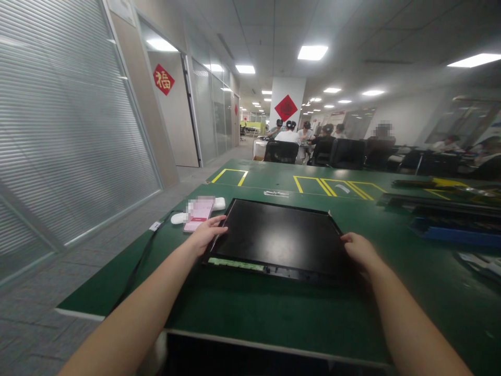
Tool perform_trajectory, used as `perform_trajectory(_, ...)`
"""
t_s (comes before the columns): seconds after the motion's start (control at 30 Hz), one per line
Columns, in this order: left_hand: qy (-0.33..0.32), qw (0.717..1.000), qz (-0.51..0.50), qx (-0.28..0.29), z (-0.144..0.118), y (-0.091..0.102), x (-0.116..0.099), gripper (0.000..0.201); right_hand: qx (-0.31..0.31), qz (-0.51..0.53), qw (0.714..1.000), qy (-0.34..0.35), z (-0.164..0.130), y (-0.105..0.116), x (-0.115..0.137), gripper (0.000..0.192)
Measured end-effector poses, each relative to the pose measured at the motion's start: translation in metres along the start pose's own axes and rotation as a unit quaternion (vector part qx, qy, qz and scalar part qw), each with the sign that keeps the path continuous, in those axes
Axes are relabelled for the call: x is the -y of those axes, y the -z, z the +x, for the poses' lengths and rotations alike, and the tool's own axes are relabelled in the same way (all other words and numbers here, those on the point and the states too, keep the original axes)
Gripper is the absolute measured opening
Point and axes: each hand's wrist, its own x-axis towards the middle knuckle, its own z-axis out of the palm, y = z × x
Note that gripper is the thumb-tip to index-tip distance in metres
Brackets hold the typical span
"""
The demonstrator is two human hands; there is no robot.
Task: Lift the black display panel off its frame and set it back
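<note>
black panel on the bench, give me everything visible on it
The black panel is a flat rectangular screen-like slab with a glossy dark face reflecting ceiling light and a thin dark frame. A narrow green strip like a circuit board runs along its near edge. It lies flat on the green table. The left hand rests on its left edge, the right hand on its right edge.

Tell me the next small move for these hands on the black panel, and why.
Probably lift it slightly: the left hand and right hand already rest on opposite side edges of the black panel, which lies flat on the green table beside a phone.
</note>
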Motion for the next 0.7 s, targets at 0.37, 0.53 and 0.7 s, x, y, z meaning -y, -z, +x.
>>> perform_trajectory(0.37,0.013,0.999,-0.035,0.024,0.0024,0.0014,0.0034,0.088,0.005,0.015,1.000,-0.005,0.0030,-0.0022,-0.0041,0.039)
perform_trajectory(0.53,0.016,0.998,-0.049,0.048,0.0006,0.0006,0.0015,0.091,-0.006,0.009,1.000,-0.006,0.0038,-0.0032,-0.0051,0.039)
perform_trajectory(0.7,0.017,0.995,-0.080,0.057,0.0017,0.0045,0.0012,0.093,0.004,0.023,1.000,-0.006,0.0036,-0.0033,-0.0048,0.037)
